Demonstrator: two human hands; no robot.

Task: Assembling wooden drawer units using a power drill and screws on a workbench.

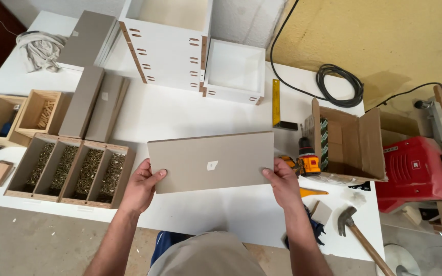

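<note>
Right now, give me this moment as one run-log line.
left hand: grips panel's left end | right hand: grips right end | grey panel: held over white table | screw tray: left

view: one head camera only, worn by the person, so no second view shares the scene.
direction: it looks steeply down and forward over the white table [190,110].
nearness: close to the left hand [141,186] and right hand [282,185], which are low in the middle.
far edge: the yellow wall [384,36].

Both hands are gripping a tan board [211,161]. Right of the grip are sitting an orange drill [307,159] and a red machine [414,174].
</note>
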